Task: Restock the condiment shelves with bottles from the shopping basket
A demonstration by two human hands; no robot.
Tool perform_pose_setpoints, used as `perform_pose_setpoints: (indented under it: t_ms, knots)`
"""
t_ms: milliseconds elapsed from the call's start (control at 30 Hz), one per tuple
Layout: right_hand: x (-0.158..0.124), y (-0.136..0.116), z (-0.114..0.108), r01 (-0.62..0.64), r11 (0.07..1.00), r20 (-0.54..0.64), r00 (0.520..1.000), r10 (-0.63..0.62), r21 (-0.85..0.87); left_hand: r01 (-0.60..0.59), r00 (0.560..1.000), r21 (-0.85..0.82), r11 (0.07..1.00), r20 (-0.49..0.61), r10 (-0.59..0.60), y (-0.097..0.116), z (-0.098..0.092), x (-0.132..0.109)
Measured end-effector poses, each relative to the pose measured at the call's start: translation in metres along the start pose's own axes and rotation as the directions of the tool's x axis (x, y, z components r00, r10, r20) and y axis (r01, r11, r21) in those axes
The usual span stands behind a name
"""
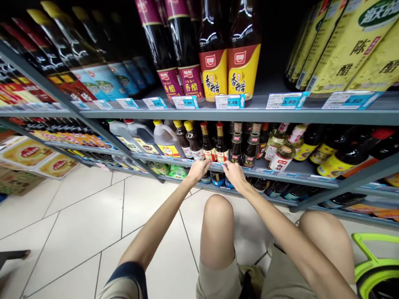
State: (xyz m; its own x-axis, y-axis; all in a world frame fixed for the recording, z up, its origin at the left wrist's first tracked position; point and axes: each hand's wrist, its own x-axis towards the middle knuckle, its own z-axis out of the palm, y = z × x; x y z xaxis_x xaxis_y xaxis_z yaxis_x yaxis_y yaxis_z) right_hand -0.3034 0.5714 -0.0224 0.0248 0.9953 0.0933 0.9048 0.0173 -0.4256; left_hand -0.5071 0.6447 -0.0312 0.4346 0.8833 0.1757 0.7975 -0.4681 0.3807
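My left hand [198, 171] and my right hand [234, 174] reach to the front edge of a grey metal store shelf [280, 180], close together. Their fingertips rest on its price strip [215, 165], and a small blue tag sits under my right fingers. Dark glass sauce bottles [220, 143] and a plastic jug with an amber-coloured liquid [166, 139] stand just behind the hands. Blue-capped bottles [217, 178] show on the shelf below. Above, vinegar bottles with yellow labels [243, 54] stand behind price tags [229, 101].
Shelves run off to the left, where printed cartons [29, 153] stand on the white tiled floor [77, 216]. My bent knees [216, 224] lie below my arms, close to the lower shelves. A yellow-green plastic object [374, 270] sits at the lower right.
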Motion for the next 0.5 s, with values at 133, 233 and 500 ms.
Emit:
perform_pose_setpoints:
  t_ms: [133,233,500]
  knots:
    - [0.001,0.000,0.007,0.001,1.000,0.003,1.000,-0.001,0.011,0.022,1.000,0.050,0.998,0.010,-0.022,-0.002,-0.001,0.004]
    - [0.001,-0.004,0.010,0.008,1.000,0.012,1.000,-0.008,0.004,0.026,0.999,0.094,0.995,0.024,-0.029,-0.003,-0.002,0.005]
    - [0.007,-0.014,0.002,0.132,0.988,0.089,0.988,-0.124,-0.083,0.005,0.999,0.186,0.983,0.042,-0.013,-0.001,-0.003,-0.001]
